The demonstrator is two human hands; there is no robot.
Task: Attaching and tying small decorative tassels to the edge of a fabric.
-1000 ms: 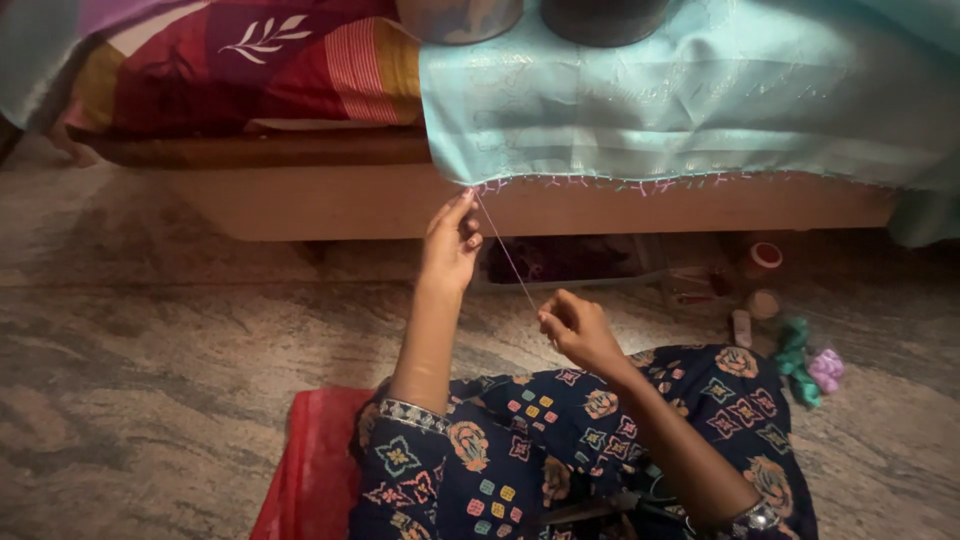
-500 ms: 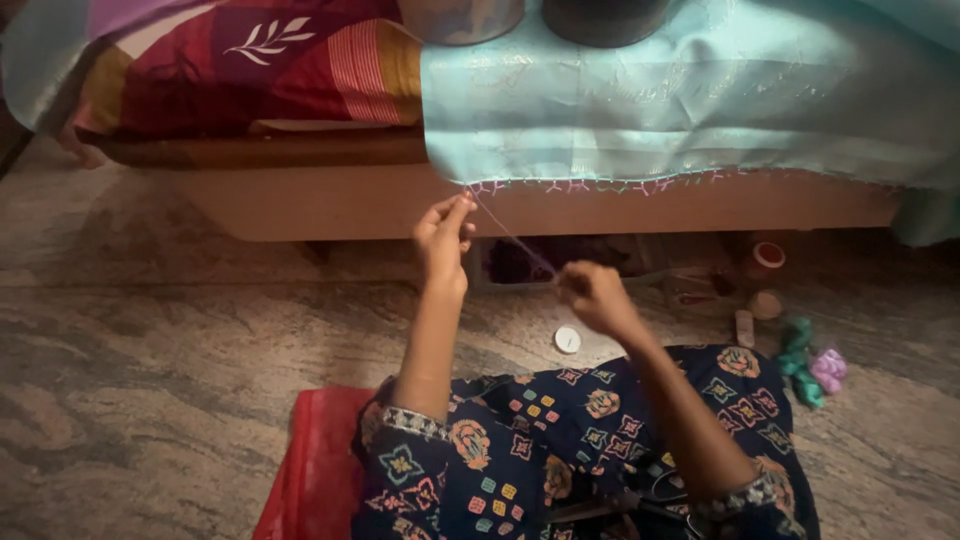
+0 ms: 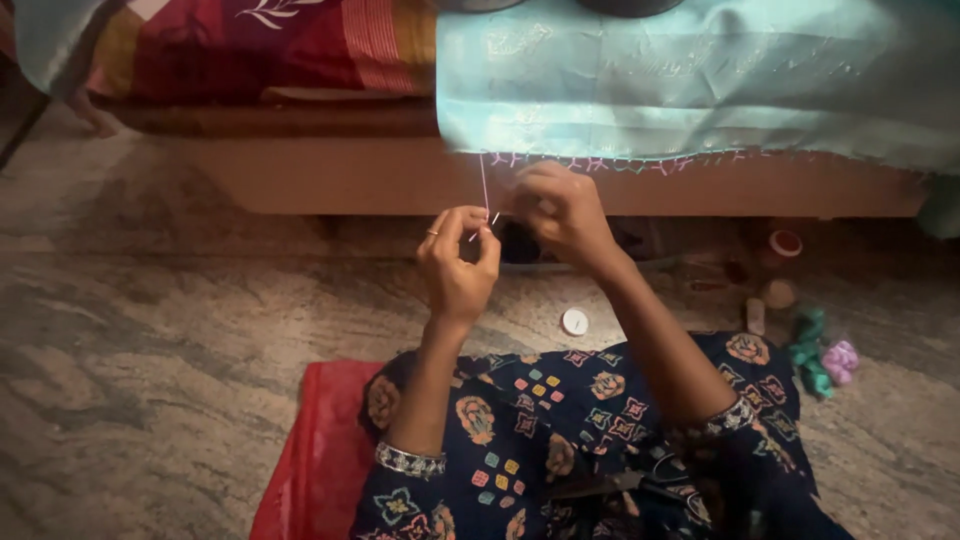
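A person seated on the stone floor (image 3: 150, 400) worked at the fringed lower edge of a turquoise cloth (image 3: 700, 90) that hung over the side of a low wooden bed (image 3: 330, 175). The left hand (image 3: 458, 262), a ring on one finger, was raised with its fingertips pinched together on a thin pale thread (image 3: 484, 190) that ran straight up to the hem of the cloth. The right hand (image 3: 562, 208) sat just beside it, slightly higher and close under the pink and green edging, its fingers curled shut around the same thread; how the thread lay inside that hand could not be made out. The two hands were nearly touching.

The person wore a dark blue patterned dress (image 3: 560, 440) with trimmed sleeves and sat partly on a red mat (image 3: 310, 460). A pair of scissors (image 3: 610, 483) lay in the lap. On the floor near the right forearm lay a small white round disc (image 3: 575, 321). Farther to the right, near the bed, stood a few thread spools (image 3: 778, 270), and beside them lay a bundle of green and purple thread (image 3: 820, 355). A red and yellow patterned blanket (image 3: 270, 50) covered the bed to the left of the cloth.
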